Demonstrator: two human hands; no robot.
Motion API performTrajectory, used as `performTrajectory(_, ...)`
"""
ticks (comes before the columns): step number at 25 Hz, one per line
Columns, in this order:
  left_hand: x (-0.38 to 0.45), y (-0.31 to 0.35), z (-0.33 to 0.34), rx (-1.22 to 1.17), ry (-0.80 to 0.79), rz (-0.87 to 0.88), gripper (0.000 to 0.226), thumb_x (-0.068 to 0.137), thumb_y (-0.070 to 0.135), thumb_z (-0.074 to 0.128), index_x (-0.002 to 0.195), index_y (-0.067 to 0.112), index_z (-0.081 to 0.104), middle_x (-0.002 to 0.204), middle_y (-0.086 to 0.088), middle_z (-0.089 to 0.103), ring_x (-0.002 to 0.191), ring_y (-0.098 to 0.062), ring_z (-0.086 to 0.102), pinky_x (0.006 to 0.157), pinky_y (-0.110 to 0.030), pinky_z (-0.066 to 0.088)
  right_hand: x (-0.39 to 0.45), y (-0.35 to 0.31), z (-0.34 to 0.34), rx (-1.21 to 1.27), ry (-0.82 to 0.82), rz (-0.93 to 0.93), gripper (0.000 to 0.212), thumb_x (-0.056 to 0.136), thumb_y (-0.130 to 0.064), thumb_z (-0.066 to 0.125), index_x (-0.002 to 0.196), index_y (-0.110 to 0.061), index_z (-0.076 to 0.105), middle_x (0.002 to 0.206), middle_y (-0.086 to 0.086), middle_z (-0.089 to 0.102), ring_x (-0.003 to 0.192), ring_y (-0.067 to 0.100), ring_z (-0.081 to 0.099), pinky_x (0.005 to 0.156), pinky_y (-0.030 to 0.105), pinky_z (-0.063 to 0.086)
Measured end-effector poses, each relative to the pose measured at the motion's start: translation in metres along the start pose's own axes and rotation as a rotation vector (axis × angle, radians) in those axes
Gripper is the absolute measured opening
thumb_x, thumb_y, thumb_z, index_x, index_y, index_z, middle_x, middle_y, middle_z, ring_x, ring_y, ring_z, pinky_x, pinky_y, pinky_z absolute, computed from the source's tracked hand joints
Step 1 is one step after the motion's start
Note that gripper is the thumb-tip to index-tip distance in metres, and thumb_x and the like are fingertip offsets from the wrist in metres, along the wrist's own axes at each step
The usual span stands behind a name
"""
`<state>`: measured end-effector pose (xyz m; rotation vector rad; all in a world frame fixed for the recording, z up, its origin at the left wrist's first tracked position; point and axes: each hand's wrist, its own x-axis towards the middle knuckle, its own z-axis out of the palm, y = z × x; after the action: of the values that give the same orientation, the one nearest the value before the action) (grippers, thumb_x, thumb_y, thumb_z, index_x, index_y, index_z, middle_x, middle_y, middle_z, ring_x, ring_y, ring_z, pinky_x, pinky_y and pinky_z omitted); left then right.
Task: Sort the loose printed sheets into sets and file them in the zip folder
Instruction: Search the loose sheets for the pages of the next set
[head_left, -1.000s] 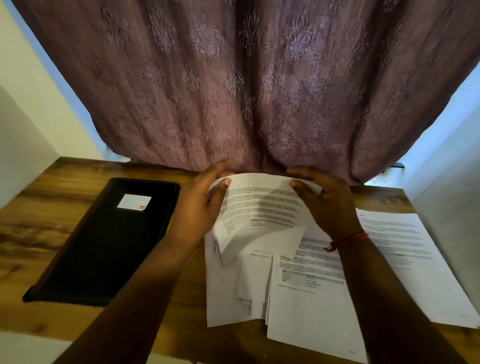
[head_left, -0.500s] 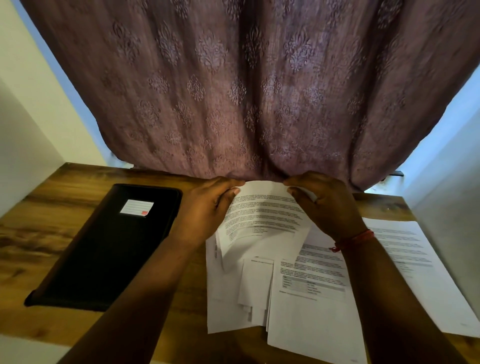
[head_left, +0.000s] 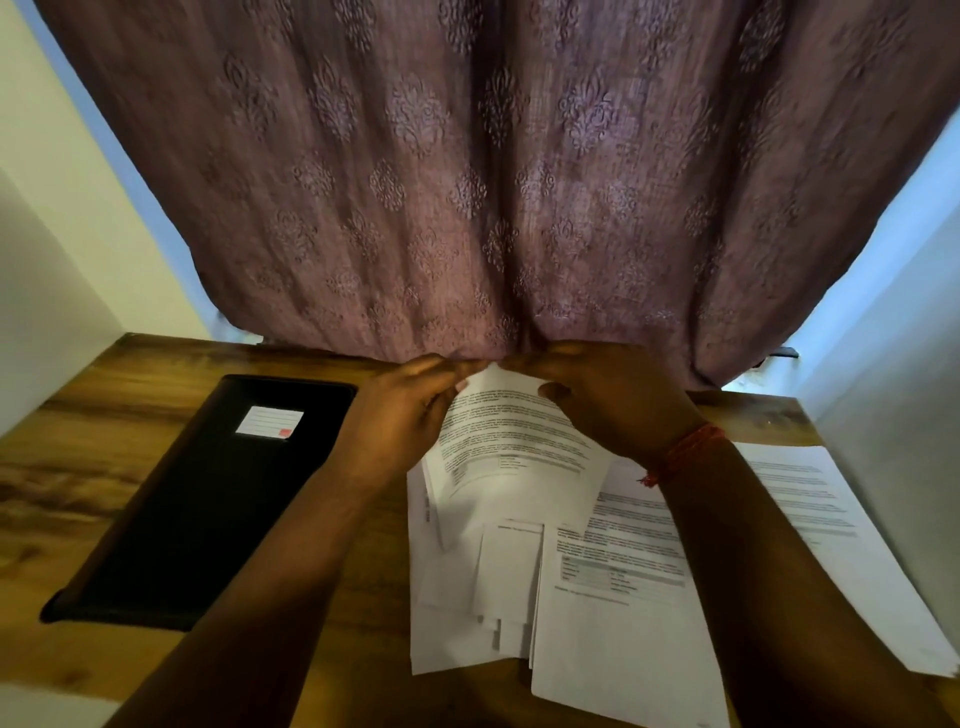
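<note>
Top sheet (head_left: 511, 441) lifted for sorting.
Pinched at its far edge by left hand (head_left: 400, 421) and right hand (head_left: 618, 400), seemingly to separate it from the pile (head_left: 467, 597); zip folder (head_left: 208, 499) waiting alongside.

Printed sheets (head_left: 613, 587) lie fanned beside closed black zip folder (head_left: 202, 499).

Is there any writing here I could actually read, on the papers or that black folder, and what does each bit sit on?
No text here can be read out.
Held sheet, pinched by the left hand and right hand: printed paragraphs, too blurred.
Sheet with a table: too blurred.
Far right sheet: faint lines, too small.
White label on the black zip folder: ruled lines and a red mark, no legible words.
</note>
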<state>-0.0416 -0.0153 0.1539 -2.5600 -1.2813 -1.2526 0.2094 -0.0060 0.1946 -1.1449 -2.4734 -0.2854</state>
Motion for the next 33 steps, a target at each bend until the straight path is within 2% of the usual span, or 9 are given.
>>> performTrajectory(5,-0.012,-0.002,0.002,-0.278,0.089,-0.328,0.022,0.098,0.027,0.06,0.118,0.025,0.069,0.11,0.011,0.071,0.1,-0.005,0.065,0.084,-0.035,0.057,-0.027,0.016,-0.003,0.28,0.005,0.222,0.042,0.094,-0.026,0.058,0.13,-0.048,0.053,0.114,-0.018,0.063,0.095,0.004,0.062,0.08,0.023,0.052)
performTrajectory(8,-0.019,0.009,0.006,-0.589,0.162,-0.615,0.029,0.094,0.023,0.065,0.121,0.033,0.062,0.107,0.015,0.07,0.1,-0.002,0.066,0.079,-0.02,0.057,-0.041,0.012,0.006,0.737,0.13,0.557,0.042,0.089,-0.027,0.068,0.108,-0.062,0.057,0.096,-0.03,0.066,0.089,-0.002,0.066,0.073,0.019,0.055)
performTrajectory(11,-0.026,0.016,0.019,-0.747,0.154,-0.822,0.023,0.094,0.03,0.063,0.117,0.026,0.063,0.1,0.015,0.072,0.098,-0.004,0.068,0.069,-0.012,0.052,-0.051,0.003,0.031,1.132,0.301,0.734,0.029,0.087,-0.018,0.07,0.108,-0.038,0.067,0.097,-0.011,0.074,0.09,0.01,0.07,0.068,0.021,0.055)
performTrajectory(13,-0.032,0.02,0.032,-0.786,0.091,-0.885,0.02,0.095,0.038,0.056,0.111,0.029,0.064,0.098,0.018,0.073,0.096,-0.002,0.068,0.067,-0.01,0.051,-0.055,-0.01,0.048,1.27,0.32,0.847,0.02,0.088,-0.012,0.068,0.107,-0.021,0.068,0.094,-0.01,0.075,0.088,0.006,0.071,0.068,0.017,0.055)
performTrajectory(17,-0.037,0.025,0.051,-0.839,0.081,-0.897,0.021,0.1,0.034,0.049,0.115,0.03,0.063,0.094,0.027,0.071,0.095,0.006,0.067,0.071,-0.008,0.05,-0.055,-0.027,0.075,1.308,0.324,0.973,0.018,0.081,-0.016,0.076,0.095,-0.025,0.069,0.09,-0.013,0.075,0.086,0.005,0.071,0.072,0.021,0.056)
performTrajectory(21,-0.035,0.022,0.053,-0.834,0.182,-0.886,0.019,0.1,0.033,0.049,0.11,0.031,0.065,0.098,0.019,0.073,0.097,0.001,0.068,0.074,-0.012,0.053,-0.048,-0.031,0.081,1.309,0.444,0.972,0.017,0.083,-0.016,0.075,0.092,-0.028,0.068,0.086,-0.014,0.075,0.086,0.006,0.071,0.069,0.018,0.057)
performTrajectory(24,-0.04,0.024,0.059,-0.839,0.196,-0.958,0.019,0.097,0.043,0.048,0.103,0.035,0.065,0.093,0.022,0.073,0.093,0.001,0.069,0.07,-0.012,0.053,-0.05,-0.044,0.092,1.323,0.444,1.011,0.016,0.083,-0.015,0.075,0.087,-0.029,0.067,0.081,-0.017,0.074,0.089,0.008,0.071,0.067,0.017,0.055)
performTrajectory(27,-0.041,0.021,0.064,-0.849,0.234,-1.001,0.026,0.089,0.053,0.049,0.099,0.036,0.066,0.09,0.019,0.074,0.09,-0.003,0.071,0.07,-0.016,0.055,-0.049,-0.045,0.099,1.31,0.464,1.043,0.018,0.083,-0.013,0.075,0.084,-0.026,0.063,0.073,-0.019,0.071,0.081,-0.003,0.069,0.063,0.011,0.053)
performTrajectory(33,-0.04,0.016,0.074,-0.892,0.254,-1.04,0.027,0.087,0.054,0.055,0.101,0.036,0.068,0.101,0.011,0.075,0.098,-0.013,0.071,0.083,-0.034,0.057,-0.049,-0.043,0.113,1.296,0.441,1.071,0.011,0.083,-0.023,0.076,0.091,-0.028,0.07,0.091,-0.009,0.075,0.087,0.01,0.071,0.071,0.023,0.058)
